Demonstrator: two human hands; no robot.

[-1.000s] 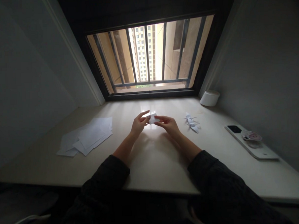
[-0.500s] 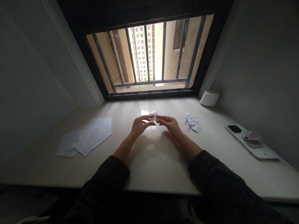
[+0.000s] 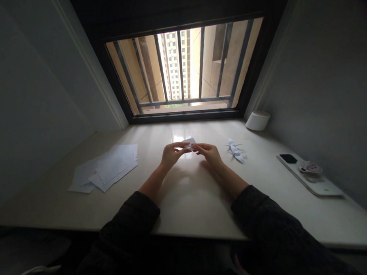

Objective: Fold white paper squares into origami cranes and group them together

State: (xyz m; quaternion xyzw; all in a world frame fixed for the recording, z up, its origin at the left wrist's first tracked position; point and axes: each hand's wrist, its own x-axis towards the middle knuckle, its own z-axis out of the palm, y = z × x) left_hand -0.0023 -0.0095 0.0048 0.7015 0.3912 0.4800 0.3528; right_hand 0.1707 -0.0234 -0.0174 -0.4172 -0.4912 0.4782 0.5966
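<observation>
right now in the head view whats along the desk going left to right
loose white paper sheets, left hand, small folded paper, right hand, paper cranes, round white tub, white phone

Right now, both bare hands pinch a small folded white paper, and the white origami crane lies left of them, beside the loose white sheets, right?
No: the head view shows the white origami crane right of the right hand, across from the loose white sheets.
</observation>
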